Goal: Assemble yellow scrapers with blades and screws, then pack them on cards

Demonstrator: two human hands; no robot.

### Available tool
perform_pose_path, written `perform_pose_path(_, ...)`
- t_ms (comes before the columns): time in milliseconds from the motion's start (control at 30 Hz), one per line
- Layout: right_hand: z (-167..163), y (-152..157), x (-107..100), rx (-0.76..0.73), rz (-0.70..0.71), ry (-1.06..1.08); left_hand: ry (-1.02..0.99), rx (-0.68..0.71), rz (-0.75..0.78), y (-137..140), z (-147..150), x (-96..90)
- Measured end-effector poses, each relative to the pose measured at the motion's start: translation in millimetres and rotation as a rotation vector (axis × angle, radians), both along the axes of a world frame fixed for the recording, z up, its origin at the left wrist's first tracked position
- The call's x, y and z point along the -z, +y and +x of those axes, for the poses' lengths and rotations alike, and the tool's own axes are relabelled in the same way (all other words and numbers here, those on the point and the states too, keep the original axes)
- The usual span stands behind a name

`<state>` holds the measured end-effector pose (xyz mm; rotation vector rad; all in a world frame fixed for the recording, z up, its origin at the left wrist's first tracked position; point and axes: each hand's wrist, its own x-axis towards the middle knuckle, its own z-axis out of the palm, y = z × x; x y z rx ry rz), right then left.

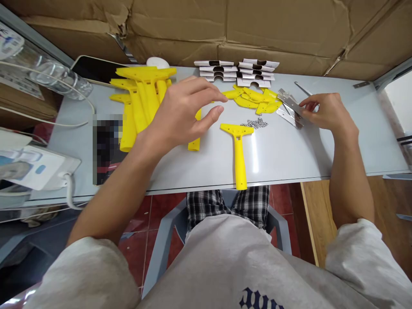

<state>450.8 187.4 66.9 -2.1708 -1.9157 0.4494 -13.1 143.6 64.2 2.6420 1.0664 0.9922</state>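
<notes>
My left hand (185, 109) hovers over the table's middle, thumb and forefinger apart with nothing between them. Below it, a yellow plastic piece (194, 144) is partly hidden. At the right, the fingertips of my right hand (330, 112) pinch the end of a flat metal strip (290, 102), above several other metal strips (286, 116). A yellow scraper handle (240, 161) lies by itself near the front edge, its wide head pointing away from me. Just behind it is a small heap of screws (257, 123). Several flat yellow plates (252, 98) are piled beyond the screws.
Several yellow scraper handles (141, 96) are stacked at the left. Folded white cards (219, 71) stand in two stacks at the back, before cardboard (273, 30). A thin metal tool (302, 88) lies behind my right hand. Cables and a white power strip (41, 165) crowd the left edge.
</notes>
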Motion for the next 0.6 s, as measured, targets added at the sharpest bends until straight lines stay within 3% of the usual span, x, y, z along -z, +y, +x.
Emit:
perform_pose_path(167, -5, 7, -18, -0.081, 0.009, 0.053, 0.012, 0.016, 0.021, -2, -1, 15.0)
perform_pose_path(267, -34, 1, -29, -0.348, 0.089, 0.308, 0.033, 0.039, 0.068, -5, 2, 24.5)
perform_pose_path(333, -66, -7, -30, -0.582, 0.034, 0.504, 0.018, 0.061, 0.124, -6, 5, 30.1)
perform_pose_path(433, -115, -18, -21, -0.818, 0.069, 0.524, -0.035, 0.083, 0.207, -7, 8, 37.4)
perform_pose_path(600, -145, -27, 1, -0.698, 0.044, 0.638, -0.124, 0.043, 0.258, -7, 10, 45.0)
